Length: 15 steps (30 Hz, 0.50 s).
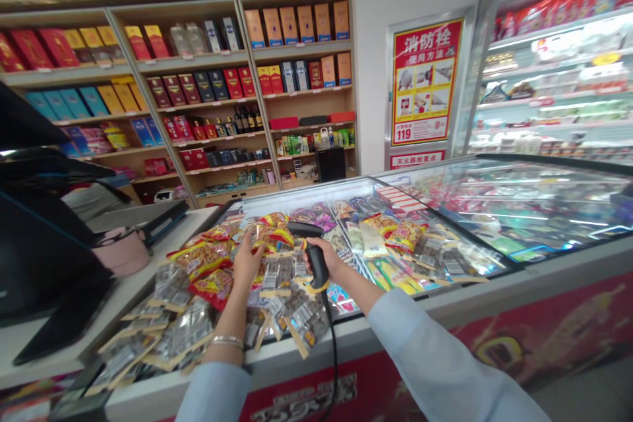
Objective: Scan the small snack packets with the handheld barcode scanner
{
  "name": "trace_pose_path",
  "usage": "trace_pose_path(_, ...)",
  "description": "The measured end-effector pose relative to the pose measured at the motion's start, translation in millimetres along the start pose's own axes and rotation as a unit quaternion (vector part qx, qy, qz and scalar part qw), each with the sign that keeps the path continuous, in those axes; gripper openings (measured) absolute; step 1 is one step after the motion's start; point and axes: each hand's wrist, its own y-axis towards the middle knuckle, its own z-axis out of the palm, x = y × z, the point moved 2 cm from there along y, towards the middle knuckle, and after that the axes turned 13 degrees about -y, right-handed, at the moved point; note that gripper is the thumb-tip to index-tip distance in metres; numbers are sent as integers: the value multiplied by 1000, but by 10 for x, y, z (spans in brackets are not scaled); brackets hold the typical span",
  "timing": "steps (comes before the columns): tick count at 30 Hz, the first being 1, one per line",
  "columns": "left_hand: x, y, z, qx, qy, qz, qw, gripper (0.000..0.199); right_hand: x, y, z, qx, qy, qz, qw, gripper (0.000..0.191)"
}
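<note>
My right hand [324, 257] is wrapped around the grip of a black barcode scanner [318, 268] with yellow trim. The scanner's head points left, over the snacks, and its cord hangs down the freezer front. Just left of it, my left hand [248, 260] grips a red and yellow snack bag [270, 235]; its fingers are partly hidden against the packaging. More red and yellow snack bags [210, 260] are heaped left of my left wrist. Clear packets with brown edges [185, 330] lie in front of them and below my hands.
Everything lies on a glass-topped chest freezer [524, 277]. More snack bags [405, 237] and clear packets [448, 257] sit right of the scanner. At left, a counter [171, 257] bears a pink container [121, 252] and a dark monitor [39, 244]. Stocked shelves [198, 109] stand behind.
</note>
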Motion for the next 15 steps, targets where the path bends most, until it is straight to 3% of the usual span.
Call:
trace_pose_path(3,58,83,47,50,1,-29,998,64,2,-8,8,3,0,1,1000,25)
trace_pose_path(7,175,163,106,97,-18,-43,994,55,21,-22,23,2,1,5,1000,24)
trace_pose_path(11,243,185,125,76,-66,-4,995,46,26,-22,20,-6,-1,17,1000,25)
trace_pose_path(15,245,180,121,52,-71,-16,996,44,26,-29,24,-7,-1,19,1000,27)
